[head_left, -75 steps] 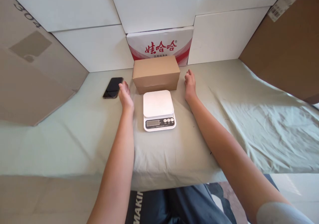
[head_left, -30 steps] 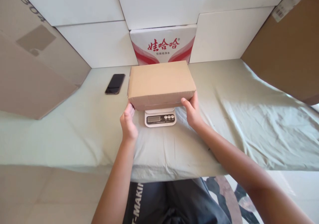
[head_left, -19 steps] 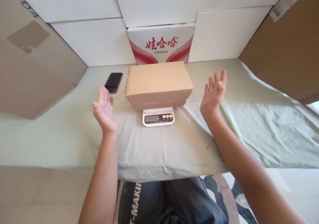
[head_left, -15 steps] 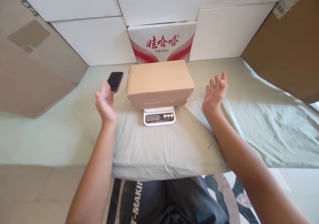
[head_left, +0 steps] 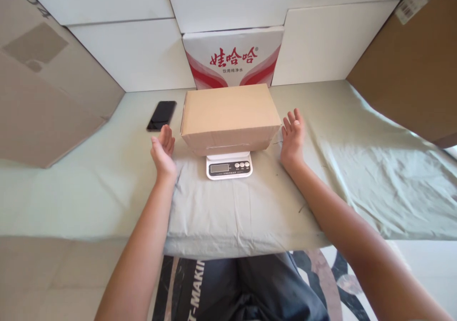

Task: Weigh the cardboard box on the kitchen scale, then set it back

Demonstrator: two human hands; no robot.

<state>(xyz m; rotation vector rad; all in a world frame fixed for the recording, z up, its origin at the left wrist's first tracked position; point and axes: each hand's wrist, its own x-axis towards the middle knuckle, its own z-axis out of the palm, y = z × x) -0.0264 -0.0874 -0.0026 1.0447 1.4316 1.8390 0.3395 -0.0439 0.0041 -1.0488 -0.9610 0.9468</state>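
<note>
A plain brown cardboard box [head_left: 228, 114] rests on a small white digital scale [head_left: 229, 164], whose display and buttons stick out below the box's front. My left hand [head_left: 163, 151] hovers a little left of the box, palm turned inward, fingers apart, holding nothing. On the other side my right hand [head_left: 293, 138] is just off the box's right end, also spread and empty. Neither hand touches the box.
A pale green cloth [head_left: 357, 169] covers the table. A black phone [head_left: 161, 115] lies at the back left. A white carton with red lettering [head_left: 233, 57] stands behind the box among white panels. Large brown cardboard sheets lean at left [head_left: 46, 97] and right [head_left: 410, 69].
Both hands lifted the box from behind the scale onto it, let go and spread wide. Since half a second ago they have come back in close to the box's ends.
</note>
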